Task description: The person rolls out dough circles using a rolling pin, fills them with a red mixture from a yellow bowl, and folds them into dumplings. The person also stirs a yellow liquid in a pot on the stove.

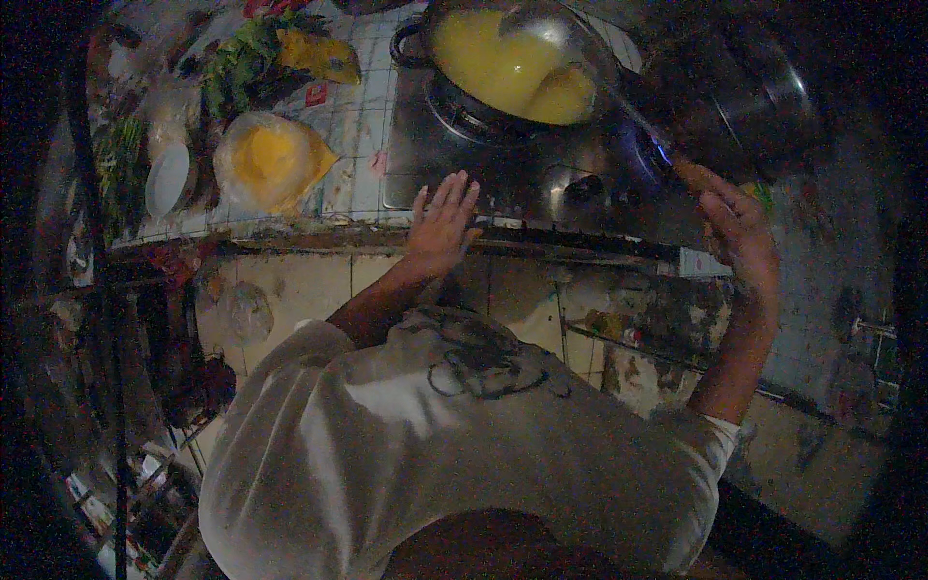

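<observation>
A dark two-handled pan (415, 45) holding yellow liquid (500, 61) stands on a gas stove (500, 174). A long metal utensil (638, 119) reaches from the liquid to my right hand (732, 217), whose fingers are closed on its end. Its head lies in the yellow liquid and is partly hidden. Blue flame glows at the stove's right, near the utensil. My left hand (444, 217) rests flat at the stove's front edge with its fingers spread and holds nothing.
On the tiled counter (348, 130) at left lie a clear plastic bag with yellow contents (264, 159), leafy greens (239, 65), a yellow packet (319, 56) and a pale round lid or dish (168, 180). A large dark metal pot (754, 109) stands right of the pan.
</observation>
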Demonstrator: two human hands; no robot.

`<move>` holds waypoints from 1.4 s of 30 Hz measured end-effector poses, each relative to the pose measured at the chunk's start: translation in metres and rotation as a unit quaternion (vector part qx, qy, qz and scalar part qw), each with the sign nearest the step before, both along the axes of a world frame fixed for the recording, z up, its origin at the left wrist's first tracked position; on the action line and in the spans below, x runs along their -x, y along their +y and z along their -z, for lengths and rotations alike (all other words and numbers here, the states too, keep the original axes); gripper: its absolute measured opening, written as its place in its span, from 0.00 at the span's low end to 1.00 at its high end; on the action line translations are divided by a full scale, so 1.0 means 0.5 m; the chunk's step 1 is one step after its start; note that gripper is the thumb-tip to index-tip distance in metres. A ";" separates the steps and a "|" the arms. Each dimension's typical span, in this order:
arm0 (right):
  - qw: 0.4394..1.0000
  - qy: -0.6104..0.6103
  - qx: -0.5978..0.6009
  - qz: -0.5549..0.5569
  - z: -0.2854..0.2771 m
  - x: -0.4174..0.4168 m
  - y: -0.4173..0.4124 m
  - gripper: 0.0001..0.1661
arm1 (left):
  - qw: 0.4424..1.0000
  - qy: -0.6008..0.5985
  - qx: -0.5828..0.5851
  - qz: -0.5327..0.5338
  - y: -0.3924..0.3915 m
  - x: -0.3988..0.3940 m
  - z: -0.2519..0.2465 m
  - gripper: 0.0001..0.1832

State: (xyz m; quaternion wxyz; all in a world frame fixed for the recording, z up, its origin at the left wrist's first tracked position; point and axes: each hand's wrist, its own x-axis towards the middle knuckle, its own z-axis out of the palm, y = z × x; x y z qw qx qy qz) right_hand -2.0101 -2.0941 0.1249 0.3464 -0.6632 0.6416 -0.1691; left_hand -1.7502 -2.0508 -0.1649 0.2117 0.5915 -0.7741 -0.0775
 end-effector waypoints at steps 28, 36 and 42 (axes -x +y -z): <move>0.995 -0.039 0.052 -0.075 0.097 -0.039 -0.079 0.29 | 0.998 0.020 0.054 0.000 -0.013 -0.005 -0.011 0.38; 0.955 0.161 0.235 -0.086 0.142 -0.114 -0.115 0.25 | 0.999 0.008 0.049 -0.007 -0.011 -0.005 -0.014 0.38; 0.932 0.290 0.216 -0.035 0.119 -0.052 -0.088 0.28 | 0.998 0.001 0.059 -0.014 -0.015 -0.001 -0.005 0.38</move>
